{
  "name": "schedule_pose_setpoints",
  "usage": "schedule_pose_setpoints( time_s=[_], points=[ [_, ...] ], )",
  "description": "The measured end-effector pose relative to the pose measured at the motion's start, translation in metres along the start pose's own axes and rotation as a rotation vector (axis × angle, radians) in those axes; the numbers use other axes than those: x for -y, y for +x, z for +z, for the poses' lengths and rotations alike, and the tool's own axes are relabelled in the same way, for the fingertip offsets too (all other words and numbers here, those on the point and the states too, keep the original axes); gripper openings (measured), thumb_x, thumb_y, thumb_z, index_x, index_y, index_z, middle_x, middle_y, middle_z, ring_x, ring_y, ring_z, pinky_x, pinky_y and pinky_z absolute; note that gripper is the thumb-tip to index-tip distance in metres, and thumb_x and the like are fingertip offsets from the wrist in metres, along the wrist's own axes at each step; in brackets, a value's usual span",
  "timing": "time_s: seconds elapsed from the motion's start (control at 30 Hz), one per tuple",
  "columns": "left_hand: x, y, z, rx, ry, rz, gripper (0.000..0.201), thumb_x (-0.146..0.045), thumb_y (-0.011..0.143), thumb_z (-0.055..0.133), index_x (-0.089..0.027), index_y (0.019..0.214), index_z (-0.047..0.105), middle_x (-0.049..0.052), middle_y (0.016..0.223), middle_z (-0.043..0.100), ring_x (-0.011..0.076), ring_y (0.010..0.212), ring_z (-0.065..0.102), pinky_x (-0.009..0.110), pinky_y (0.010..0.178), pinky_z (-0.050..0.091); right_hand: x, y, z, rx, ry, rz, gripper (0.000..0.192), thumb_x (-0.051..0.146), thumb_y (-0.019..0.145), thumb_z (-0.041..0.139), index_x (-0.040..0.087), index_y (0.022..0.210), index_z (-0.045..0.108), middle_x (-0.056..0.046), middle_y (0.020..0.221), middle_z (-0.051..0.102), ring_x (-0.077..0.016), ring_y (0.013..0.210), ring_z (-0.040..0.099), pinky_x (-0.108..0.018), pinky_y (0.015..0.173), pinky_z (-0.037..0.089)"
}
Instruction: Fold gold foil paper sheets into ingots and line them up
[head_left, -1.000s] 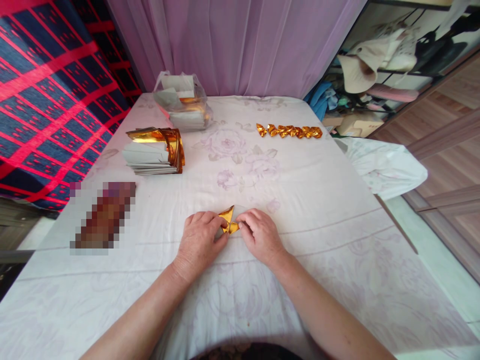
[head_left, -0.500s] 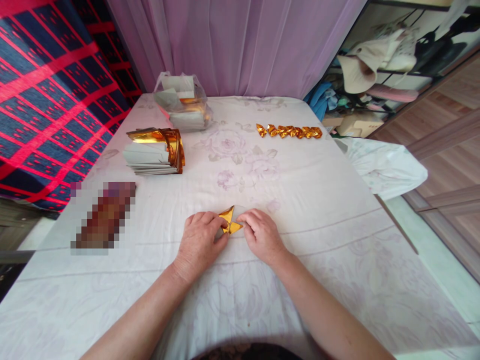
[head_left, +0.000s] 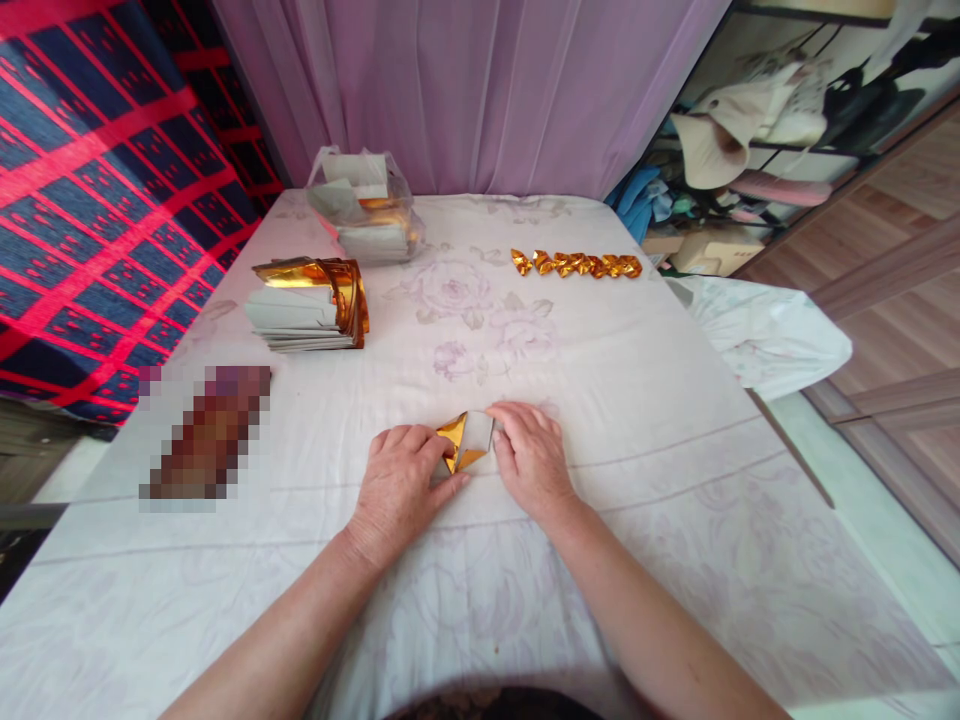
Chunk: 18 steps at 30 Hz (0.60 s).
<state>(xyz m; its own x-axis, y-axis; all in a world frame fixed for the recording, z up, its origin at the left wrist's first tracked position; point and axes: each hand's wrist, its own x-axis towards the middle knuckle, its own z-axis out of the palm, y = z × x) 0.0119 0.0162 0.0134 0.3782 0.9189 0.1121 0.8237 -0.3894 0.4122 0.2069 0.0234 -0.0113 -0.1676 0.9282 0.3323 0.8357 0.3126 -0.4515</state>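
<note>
A small sheet of gold foil paper (head_left: 478, 432), partly folded, lies on the table in front of me. Its pale back shows in the middle and right, with gold triangles at the left and lower edge. My left hand (head_left: 405, 470) presses and grips the sheet's left end, thumb along the near side. My right hand (head_left: 534, 458) pinches the right edge between thumb and fingers. The fingertips hide both ends of the paper.
A stack of foil sheets (head_left: 300, 318) stands at the left, with a clear plastic bag (head_left: 409, 205) of more sheets behind it. A row of folded gold pieces (head_left: 577, 264) lies at the back right. A blurred-out object (head_left: 210, 430) is on the left.
My right hand has shifted slightly up and right to the paper's far edge, and more of the pale side now shows. My left hand stays on the left end.
</note>
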Motion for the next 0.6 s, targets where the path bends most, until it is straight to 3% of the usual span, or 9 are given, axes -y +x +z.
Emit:
schedule_pose_setpoints(
  time_s=[0.4, 0.6],
  points=[
    [0.0048, -0.0017, -0.002, -0.009, 0.071, 0.078, 0.013, -0.032, 0.089, 0.062, -0.023, 0.095, 0.068, 0.006, 0.1, 0.069, 0.0254, 0.095, 0.059, 0.043, 0.087, 0.042, -0.0068, -0.0003, 0.0015, -0.015, 0.099, -0.017, 0.043, 0.005, 0.079, 0.043, 0.022, 0.112, 0.064, -0.006, 0.105, 0.068, -0.0229, 0.101, 0.058, -0.038, 0.087, 0.041],
    [0.0086, -0.0029, -0.0058, -0.001, 0.073, 0.109, 0.014, -0.026, 0.092, 0.056, -0.027, 0.098, 0.069, 0.003, 0.103, 0.072, 0.0239, 0.096, 0.062, 0.049, 0.1, 0.036, -0.0086, 0.0003, 0.0009, -0.023, 0.118, -0.032, 0.044, 0.002, 0.077, 0.043, 0.024, 0.105, 0.069, -0.005, 0.098, 0.067, -0.0221, 0.097, 0.059, -0.038, 0.086, 0.043]
  ],
)
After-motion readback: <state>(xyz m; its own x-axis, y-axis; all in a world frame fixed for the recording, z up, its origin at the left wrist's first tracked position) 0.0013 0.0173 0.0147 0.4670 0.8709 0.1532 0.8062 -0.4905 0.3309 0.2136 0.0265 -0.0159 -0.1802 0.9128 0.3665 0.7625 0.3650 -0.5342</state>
